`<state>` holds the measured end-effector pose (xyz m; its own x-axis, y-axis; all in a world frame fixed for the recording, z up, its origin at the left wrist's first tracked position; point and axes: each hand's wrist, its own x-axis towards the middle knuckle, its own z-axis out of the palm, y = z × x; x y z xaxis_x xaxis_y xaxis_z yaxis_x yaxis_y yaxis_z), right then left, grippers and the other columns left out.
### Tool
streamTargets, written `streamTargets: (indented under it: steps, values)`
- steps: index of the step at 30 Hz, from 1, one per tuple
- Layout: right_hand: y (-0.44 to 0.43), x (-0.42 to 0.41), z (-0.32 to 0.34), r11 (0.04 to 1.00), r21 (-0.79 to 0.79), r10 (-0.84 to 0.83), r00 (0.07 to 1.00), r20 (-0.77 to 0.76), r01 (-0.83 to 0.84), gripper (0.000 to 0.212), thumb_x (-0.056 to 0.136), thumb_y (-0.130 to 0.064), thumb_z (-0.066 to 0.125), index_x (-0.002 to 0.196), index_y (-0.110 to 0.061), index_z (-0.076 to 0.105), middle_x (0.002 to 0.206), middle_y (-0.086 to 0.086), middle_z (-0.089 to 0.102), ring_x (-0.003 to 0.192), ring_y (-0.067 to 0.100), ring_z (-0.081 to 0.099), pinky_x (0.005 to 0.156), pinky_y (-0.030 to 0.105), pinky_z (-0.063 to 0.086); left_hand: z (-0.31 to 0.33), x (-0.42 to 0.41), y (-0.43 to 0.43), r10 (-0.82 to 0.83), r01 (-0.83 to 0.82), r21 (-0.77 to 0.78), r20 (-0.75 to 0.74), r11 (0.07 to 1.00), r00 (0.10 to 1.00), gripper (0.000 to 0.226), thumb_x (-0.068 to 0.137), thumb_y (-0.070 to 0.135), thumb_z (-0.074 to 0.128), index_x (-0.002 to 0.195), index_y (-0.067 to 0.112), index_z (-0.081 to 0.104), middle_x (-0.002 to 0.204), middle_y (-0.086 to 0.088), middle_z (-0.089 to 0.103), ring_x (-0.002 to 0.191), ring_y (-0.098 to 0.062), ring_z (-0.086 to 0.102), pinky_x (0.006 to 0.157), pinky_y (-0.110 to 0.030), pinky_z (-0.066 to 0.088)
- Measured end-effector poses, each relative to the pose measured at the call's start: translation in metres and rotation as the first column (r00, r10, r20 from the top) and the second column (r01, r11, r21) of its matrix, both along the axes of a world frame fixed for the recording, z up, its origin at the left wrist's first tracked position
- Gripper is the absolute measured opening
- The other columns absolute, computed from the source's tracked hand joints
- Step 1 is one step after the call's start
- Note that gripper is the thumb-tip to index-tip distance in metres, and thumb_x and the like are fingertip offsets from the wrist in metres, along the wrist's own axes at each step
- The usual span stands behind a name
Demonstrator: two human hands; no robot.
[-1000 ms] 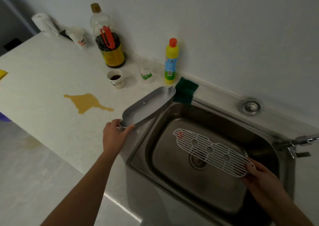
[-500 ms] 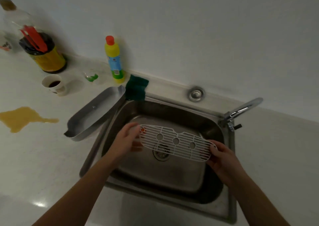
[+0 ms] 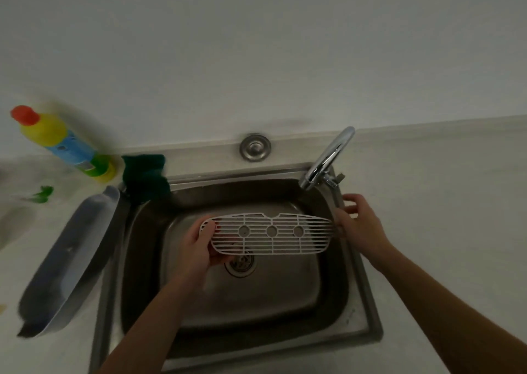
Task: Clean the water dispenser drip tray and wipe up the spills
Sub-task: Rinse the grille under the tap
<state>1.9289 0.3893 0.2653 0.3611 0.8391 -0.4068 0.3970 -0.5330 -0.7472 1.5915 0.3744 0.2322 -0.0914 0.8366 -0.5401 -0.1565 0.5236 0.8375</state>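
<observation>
Holding the white drip tray grate (image 3: pixel 271 233) by its left end, my left hand (image 3: pixel 199 248) grips it with the thumb on top and the fingers curled beneath, so it hangs level over the middle of the steel sink (image 3: pixel 368 302), above the drain (image 3: pixel 240 263). Its three round holes sit in a row along its centre. My right hand (image 3: pixel 360 225) is at the grate's right end, over the sink's right rim, fingers spread and loose; it grasps nothing, and I cannot tell whether a fingertip touches the grate's edge. Just above that hand, the chrome tap (image 3: pixel 328 159) stands at the sink's back right corner, its spout curving over the basin. At the middle of the sink's back rim sits a round metal cap (image 3: pixel 255 147). A dark green scouring pad (image 3: pixel 145 176) lies on the back left corner of the sink, partly hanging over the basin. The grey drip tray basin (image 3: pixel 71 262) rests on the counter (image 3: pixel 442 202) along the sink's left rim, its long side running front to back, its far tip near the pad. Behind it, at the counter's back edge by the wall (image 3: pixel 256 45), stands a yellow bottle (image 3: pixel 65 142) with a red cap and a blue label, blurred. A small green mark (image 3: pixel 41 195) shows to the bottle's left, too smeared to make out.
</observation>
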Motion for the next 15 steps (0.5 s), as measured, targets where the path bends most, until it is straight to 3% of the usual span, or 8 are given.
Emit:
streamTargets:
  steps: [1,3,5,7,9,12,15]
  values:
    - [0.011,0.006,-0.002,0.999,0.027,0.025,0.996,0.080,-0.027,0.043,0.100,-0.031,0.064,0.140,-0.031,0.047,0.103,-0.006,0.066,0.078,0.015,0.073,0.054,0.023,0.056,-0.002,0.002,0.005,0.001,-0.001,-0.005,-0.005,1.000,1.000,0.025,0.108,0.028,0.049,0.106,0.031,0.074,0.105,-0.007,0.080,0.094,-0.029,0.079,0.068,-0.046,0.064]
    - [0.035,0.017,-0.008,0.995,0.053,0.075,0.979,0.189,-0.086,0.055,0.100,-0.034,0.064,0.149,-0.028,0.039,0.102,-0.007,0.064,0.079,0.015,0.071,0.062,0.029,0.057,-0.007,0.006,0.013,-0.006,0.006,-0.006,-0.009,1.000,1.000,0.024,0.107,0.028,0.051,0.106,0.032,0.075,0.105,-0.006,0.080,0.094,-0.029,0.078,0.068,-0.047,0.064]
    - [0.058,0.023,-0.013,0.989,0.043,0.127,0.960,0.249,-0.142,0.051,0.102,-0.038,0.060,0.148,-0.024,0.042,0.104,-0.002,0.065,0.080,0.017,0.069,0.068,0.033,0.056,-0.009,0.008,0.020,-0.009,0.009,0.006,-0.005,1.000,1.000,0.022,0.105,0.030,0.053,0.109,0.030,0.074,0.107,-0.006,0.079,0.096,-0.028,0.078,0.070,-0.049,0.064]
    - [0.075,0.024,-0.019,0.984,0.040,0.154,0.940,0.305,-0.174,0.029,0.104,-0.038,0.056,0.129,-0.022,0.056,0.098,0.000,0.066,0.073,0.009,0.063,0.060,0.023,0.046,-0.010,0.009,0.023,-0.015,0.015,0.017,-0.002,1.000,1.000,0.022,0.102,0.032,0.054,0.112,0.028,0.073,0.109,-0.006,0.079,0.097,-0.027,0.078,0.071,-0.049,0.064]
    - [0.083,0.023,-0.023,0.985,0.062,0.129,0.935,0.329,-0.158,0.014,0.106,-0.034,0.053,0.107,-0.022,0.060,0.092,0.003,0.071,0.070,0.009,0.063,0.059,0.024,0.046,-0.010,0.011,0.024,-0.018,0.018,0.022,-0.003,1.000,1.000,0.022,0.105,0.031,0.052,0.112,0.027,0.072,0.109,-0.007,0.078,0.097,-0.026,0.078,0.071,-0.047,0.064]
    - [0.080,0.022,-0.029,0.986,0.071,0.123,0.945,0.302,-0.151,0.016,0.107,-0.029,0.053,0.101,-0.018,0.062,0.085,0.005,0.072,0.074,0.022,0.071,0.073,0.040,0.061,-0.008,0.013,0.025,0.020,-0.020,0.008,-0.017,1.000,1.000,0.026,0.109,0.024,0.047,0.108,0.028,0.073,0.106,-0.006,0.079,0.093,-0.024,0.078,0.066,-0.042,0.063]
    - [0.070,0.016,-0.034,0.974,0.071,0.186,0.933,0.309,-0.217,0.012,0.107,-0.025,0.053,0.097,-0.023,0.060,0.079,0.003,0.071,0.069,0.018,0.070,0.064,0.031,0.057,-0.005,0.013,0.023,0.050,-0.050,-0.002,-0.031,0.999,0.998,0.025,0.109,0.022,0.047,0.108,0.025,0.072,0.103,-0.005,0.079,0.090,-0.022,0.078,0.063,-0.038,0.063]
